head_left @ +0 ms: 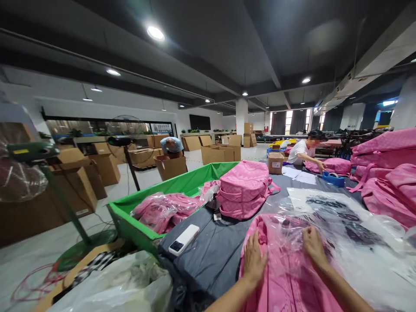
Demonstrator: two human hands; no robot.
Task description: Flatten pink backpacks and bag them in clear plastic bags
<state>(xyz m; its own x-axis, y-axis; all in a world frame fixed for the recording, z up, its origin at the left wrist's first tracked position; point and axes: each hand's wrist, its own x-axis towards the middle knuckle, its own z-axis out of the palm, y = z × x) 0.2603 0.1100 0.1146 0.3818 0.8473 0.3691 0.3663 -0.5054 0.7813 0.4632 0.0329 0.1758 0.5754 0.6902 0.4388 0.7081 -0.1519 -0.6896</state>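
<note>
Before me a pink backpack [286,277] lies flat on the dark grey table cover, its far part under a clear plastic bag [289,229]. My left hand [255,260] rests with fingers stretched out along the backpack's left edge. With curled fingers, my right hand [313,247] grips the clear plastic bag above the backpack. Beyond them a second pink backpack [243,188] stands on the table, a tag hanging at its left side. Printed white plastic bags [344,216] are spread out to the right of my right hand.
Left of the table, a green-lined bin [175,184] holds pink backpacks in clear plastic. A white phone-like device [183,239] lies near the table edge. More pink backpacks [390,190] pile up at right. Across the table a person [300,151] reaches toward a blue tape dispenser [333,179].
</note>
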